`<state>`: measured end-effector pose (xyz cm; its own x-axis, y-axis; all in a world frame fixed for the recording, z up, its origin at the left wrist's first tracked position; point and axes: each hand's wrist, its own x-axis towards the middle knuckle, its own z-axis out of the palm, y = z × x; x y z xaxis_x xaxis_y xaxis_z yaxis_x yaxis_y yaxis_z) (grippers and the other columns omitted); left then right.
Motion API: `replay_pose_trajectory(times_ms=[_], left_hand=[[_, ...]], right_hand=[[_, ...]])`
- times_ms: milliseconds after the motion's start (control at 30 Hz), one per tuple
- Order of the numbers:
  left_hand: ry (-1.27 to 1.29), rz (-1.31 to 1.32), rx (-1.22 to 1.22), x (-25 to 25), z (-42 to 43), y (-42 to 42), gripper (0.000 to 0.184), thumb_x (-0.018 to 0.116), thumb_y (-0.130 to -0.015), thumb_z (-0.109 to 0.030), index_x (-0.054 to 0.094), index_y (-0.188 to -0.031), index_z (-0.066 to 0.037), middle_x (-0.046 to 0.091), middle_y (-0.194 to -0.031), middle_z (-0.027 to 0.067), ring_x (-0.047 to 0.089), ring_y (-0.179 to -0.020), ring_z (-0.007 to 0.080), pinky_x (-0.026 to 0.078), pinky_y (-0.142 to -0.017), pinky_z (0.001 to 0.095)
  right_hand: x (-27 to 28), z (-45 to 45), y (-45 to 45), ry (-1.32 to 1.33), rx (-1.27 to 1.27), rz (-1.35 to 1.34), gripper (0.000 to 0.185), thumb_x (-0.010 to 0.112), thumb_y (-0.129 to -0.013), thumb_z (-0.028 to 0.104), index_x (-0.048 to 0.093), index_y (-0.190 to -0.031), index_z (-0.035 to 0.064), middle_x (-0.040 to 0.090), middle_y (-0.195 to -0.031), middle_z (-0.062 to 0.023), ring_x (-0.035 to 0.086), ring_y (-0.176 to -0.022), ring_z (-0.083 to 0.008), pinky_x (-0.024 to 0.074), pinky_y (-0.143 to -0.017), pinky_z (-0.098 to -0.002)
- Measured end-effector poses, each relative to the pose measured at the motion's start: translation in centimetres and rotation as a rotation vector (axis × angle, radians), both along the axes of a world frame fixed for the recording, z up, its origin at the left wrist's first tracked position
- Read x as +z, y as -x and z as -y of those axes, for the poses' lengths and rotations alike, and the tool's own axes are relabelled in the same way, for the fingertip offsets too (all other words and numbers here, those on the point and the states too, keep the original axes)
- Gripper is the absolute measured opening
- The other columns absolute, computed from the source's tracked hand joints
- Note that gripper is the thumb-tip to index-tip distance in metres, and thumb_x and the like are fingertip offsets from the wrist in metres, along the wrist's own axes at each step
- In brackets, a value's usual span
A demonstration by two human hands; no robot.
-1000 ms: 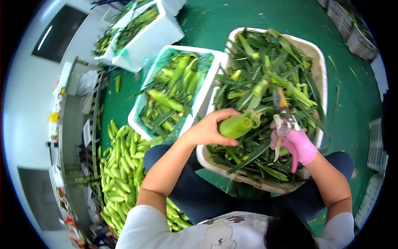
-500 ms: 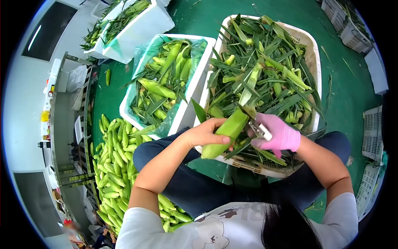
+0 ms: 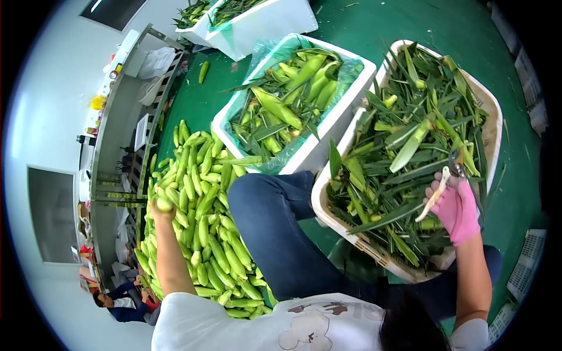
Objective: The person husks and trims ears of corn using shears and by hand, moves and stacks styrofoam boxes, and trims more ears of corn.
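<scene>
My left hand point(image 3: 157, 212) is stretched out over the left edge of a heap of trimmed green corn ears point(image 3: 219, 251). Its fingers are round an ear of corn point(image 3: 165, 205), of which only the pale end shows. On my right hand point(image 3: 458, 209) is a pink glove, its fingertips uncovered. It holds a pair of pruning shears point(image 3: 436, 193) with pale handles, blades pointing up, above a white crate point(image 3: 499, 126). Cut corn leaves and husk ends point(image 3: 410, 146) fill that crate.
Beside the crate stands a white foam box point(image 3: 342, 126), lined with green plastic and holding untrimmed corn point(image 3: 278, 108). More foam boxes point(image 3: 263, 26) are at the back. A metal rack point(image 3: 126, 117) runs along the left wall. Another person point(image 3: 126, 303) sits at lower left.
My left hand has swung left from the crate to the heap with the corn ear. My right hand has moved right with the shears, away from the ear. The view has turned left.
</scene>
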<state>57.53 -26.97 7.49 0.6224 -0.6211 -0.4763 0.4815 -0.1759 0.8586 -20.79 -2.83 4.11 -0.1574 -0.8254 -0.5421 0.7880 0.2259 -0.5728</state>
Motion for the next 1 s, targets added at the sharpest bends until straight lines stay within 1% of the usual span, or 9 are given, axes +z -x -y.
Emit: replay_pose_trajectory(times_ms=[67, 133, 300, 400, 467, 567, 700, 867, 1000], left_hand=[[0.204, 0.088, 0.617, -1.9, -2.3, -7.1, 0.065, 0.023, -0.097, -0.055, 0.058, -0.129, -0.010, 0.065, -0.123, 0.0117, 0.064, -0.106, 0.0258, 0.055, -0.074, 0.0376], [0.319, -0.077, 0.454, -8.3, 2.5, -17.8, 0.072, 0.019, -0.099, -0.055, 0.052, -0.133, -0.001, 0.061, -0.129, 0.0177, 0.059, -0.118, 0.0302, 0.054, -0.092, 0.0425], [0.248, 0.155, -0.598, -8.3, 24.6, 15.0, 0.048, 0.047, -0.101, -0.041, 0.049, -0.132, -0.005, 0.062, -0.128, 0.0131, 0.064, -0.103, 0.0248, 0.052, -0.086, 0.0355], [0.048, 0.764, -1.142, -12.8, 31.9, 36.3, 0.050, 0.049, -0.101, -0.045, 0.056, -0.130, -0.005, 0.066, -0.123, 0.0136, 0.065, -0.107, 0.0265, 0.051, -0.089, 0.0385], [-0.077, 1.284, -1.344, -24.9, 40.9, 41.8, 0.064, 0.053, -0.093, -0.058, 0.061, -0.121, -0.001, 0.069, -0.110, 0.0190, 0.065, -0.106, 0.0372, 0.049, -0.096, 0.0462], [-0.358, 1.700, -1.108, -21.9, 30.6, 51.7, 0.094, 0.063, -0.075, -0.075, 0.060, -0.128, 0.002, 0.066, -0.116, 0.0261, 0.062, -0.112, 0.0413, 0.046, -0.101, 0.0454], [-0.460, 0.479, -1.449, -17.6, 30.8, 46.9, 0.078, 0.076, -0.078, -0.060, 0.063, -0.122, 0.002, 0.069, -0.112, 0.0151, 0.067, -0.095, 0.0255, 0.054, -0.081, 0.0403], [-0.086, 0.097, -1.635, -6.2, 18.9, 49.3, 0.058, 0.066, -0.092, -0.043, 0.054, -0.130, -0.002, 0.066, -0.115, 0.0134, 0.065, -0.098, 0.0227, 0.057, -0.081, 0.0360], [0.248, -0.150, -1.783, 1.4, 5.5, 54.3, 0.058, 0.068, -0.090, -0.038, 0.048, -0.132, -0.003, 0.061, -0.119, 0.0145, 0.063, -0.102, 0.0236, 0.057, -0.081, 0.0378]], right_hand=[[-0.3, 0.3, 0.0, -0.020, -0.001, 0.015, 0.044, 0.059, -0.091, 0.033, 0.053, -0.120, 0.0000, 0.064, -0.096, -0.0106, 0.065, -0.094, -0.0293, 0.0548, -0.086, -0.0447], [-0.6, 0.8, 0.3, -0.029, 0.002, 0.020, 0.045, 0.059, -0.091, 0.032, 0.053, -0.122, -0.0006, 0.065, -0.101, -0.0125, 0.066, -0.096, -0.0302, 0.0553, -0.085, -0.0452], [-1.4, 2.1, 1.0, -0.042, 0.002, 0.000, 0.047, 0.059, -0.091, 0.030, 0.053, -0.125, -0.0015, 0.066, -0.107, -0.0161, 0.066, -0.100, -0.0315, 0.0540, -0.089, -0.0445], [-1.8, 2.1, 1.6, -0.118, -0.011, -0.047, 0.047, 0.058, -0.091, 0.029, 0.052, -0.126, -0.0022, 0.066, -0.108, -0.0173, 0.065, -0.102, -0.0326, 0.0531, -0.091, -0.0440], [-1.2, 2.1, 1.6, -0.087, -0.032, -0.048, 0.047, 0.058, -0.091, 0.027, 0.051, -0.127, -0.0034, 0.065, -0.110, -0.0187, 0.065, -0.104, -0.0340, 0.0527, -0.092, -0.0437], [-0.7, 1.8, 2.2, -0.079, -0.047, -0.047, 0.047, 0.059, -0.090, 0.024, 0.049, -0.127, -0.0027, 0.063, -0.109, -0.0181, 0.064, -0.104, -0.0328, 0.0522, -0.092, -0.0428], [0.6, 1.4, 2.2, -0.030, -0.019, -0.016, 0.048, 0.059, -0.090, 0.025, 0.050, -0.128, -0.0017, 0.063, -0.109, -0.0162, 0.063, -0.104, -0.0299, 0.0520, -0.091, -0.0414], [1.8, 0.4, 1.8, 0.122, 0.075, -0.023, 0.049, 0.058, -0.089, 0.022, 0.050, -0.131, -0.0015, 0.064, -0.109, -0.0133, 0.063, -0.105, -0.0257, 0.0504, -0.091, -0.0372], [5.3, -0.1, 1.7, 0.098, 0.183, -0.601, 0.061, 0.066, -0.081, 0.015, 0.046, -0.138, 0.0016, 0.057, -0.110, -0.0052, 0.054, -0.096, -0.0127, 0.0455, -0.086, -0.0289]])
